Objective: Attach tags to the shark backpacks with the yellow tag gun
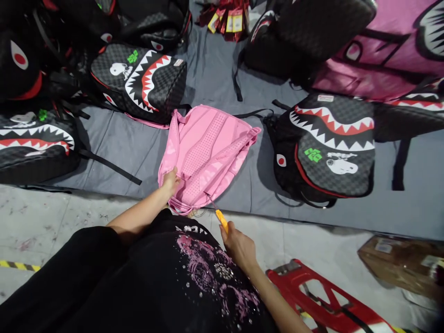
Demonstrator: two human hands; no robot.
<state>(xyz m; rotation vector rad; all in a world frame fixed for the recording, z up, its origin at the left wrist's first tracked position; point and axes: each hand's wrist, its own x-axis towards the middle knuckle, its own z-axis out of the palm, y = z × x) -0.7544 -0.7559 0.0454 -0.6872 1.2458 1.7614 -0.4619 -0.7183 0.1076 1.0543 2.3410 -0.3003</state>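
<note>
A pink backpack [208, 134] lies in front of me at the table's near edge, its perforated back panel and shoulder straps facing up. My left hand [170, 181] is closed on the left side of the backpack near its lower end, thumb on top. My right hand [238, 245] grips a yellow-handled tool [222, 220] low and just off the table edge. From its handle a thin dark shaft reaches to the lower right part of the backpack. Whether the tip touches the fabric or goes into it, I cannot tell.
A grey cloth [215, 74] covers the table. Black checkered backpacks with shark mouths lie left [138, 81] and right [333, 148]. Pink shiny bags [374, 60] and red packets with yellow tags [231, 21] are farther back. On the floor are a red frame [312, 286] and cardboard box [398, 263].
</note>
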